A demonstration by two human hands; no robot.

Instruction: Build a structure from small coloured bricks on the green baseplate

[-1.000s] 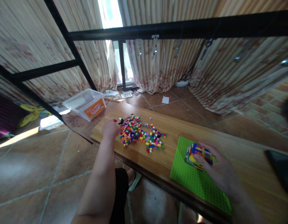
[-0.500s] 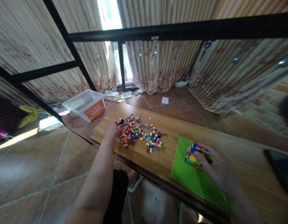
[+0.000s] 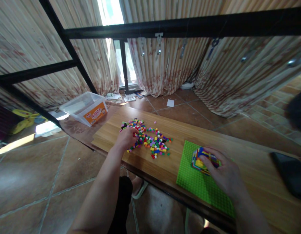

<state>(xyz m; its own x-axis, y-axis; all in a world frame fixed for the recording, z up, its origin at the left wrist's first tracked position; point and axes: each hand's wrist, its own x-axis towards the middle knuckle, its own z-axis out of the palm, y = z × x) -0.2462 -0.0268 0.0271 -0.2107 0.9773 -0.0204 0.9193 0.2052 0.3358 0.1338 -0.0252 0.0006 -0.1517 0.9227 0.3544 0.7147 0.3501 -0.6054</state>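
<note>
My left hand (image 3: 128,137) is over the left part of a pile of small coloured toy bricks (image 3: 152,139) on the wooden bench. Its fingers curl down among the bricks, and whether one is pinched between them is too small to make out. On the right, my right hand (image 3: 223,167) wraps round a multicoloured block of stacked toy bricks (image 3: 200,162), thumb on the near side and fingers over the far side. That block sits on a green studded baseplate (image 3: 186,175). The palm hides the block's right end.
A black phone (image 3: 288,174) lies at the right end of the bench (image 3: 174,169). A clear plastic bin (image 3: 84,107) with an orange label stands beyond the left end. A dark metal rail (image 3: 184,27) with hanging hooks crosses in front of the curtains.
My left hand has moved right, from the pile's left edge onto the bricks. My right hand keeps its grip on the brick block. The whole view has shifted slightly.
</note>
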